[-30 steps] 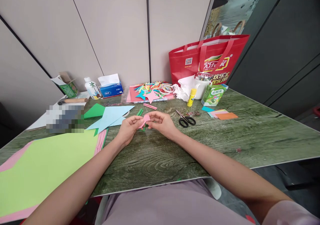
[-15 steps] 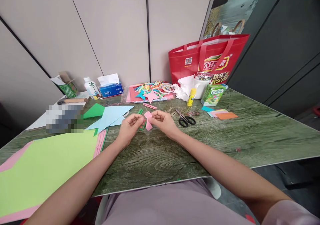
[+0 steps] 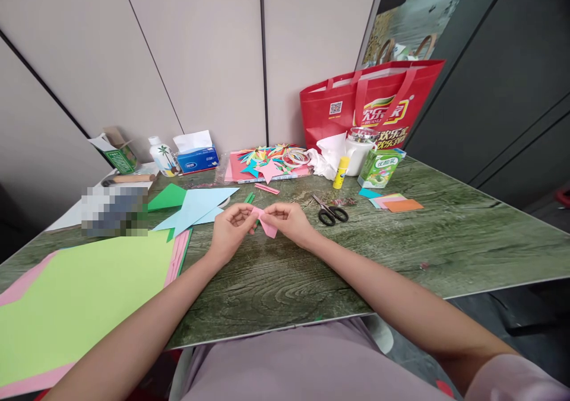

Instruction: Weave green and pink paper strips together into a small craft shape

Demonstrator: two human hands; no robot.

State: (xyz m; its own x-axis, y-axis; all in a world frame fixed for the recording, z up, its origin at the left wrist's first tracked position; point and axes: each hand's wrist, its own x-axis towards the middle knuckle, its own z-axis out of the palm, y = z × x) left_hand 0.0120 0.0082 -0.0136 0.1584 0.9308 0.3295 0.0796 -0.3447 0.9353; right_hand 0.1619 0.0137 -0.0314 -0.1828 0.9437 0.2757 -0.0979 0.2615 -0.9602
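Note:
A small folded piece of pink paper is held between both hands above the middle of the table. My left hand pinches its upper left part between thumb and fingers. My right hand grips it from the right, thumb on top. Its lower end sticks out below the fingertips. Green paper strips lie behind my left hand, partly hidden by it. Just beyond my hands is a narrow pink strip. Scissors with black handles rest on the table to the right of my right hand.
Large lime-green paper and light blue paper lie at left. Along the back are a tissue box, paper stars, a glue stick, a green carton and a red bag. Small coloured sheets lie right.
My left hand has moved onto the pink paper and now pinches it together with my right hand. The paper has turned and tilted, its lower end pointing more to the right.

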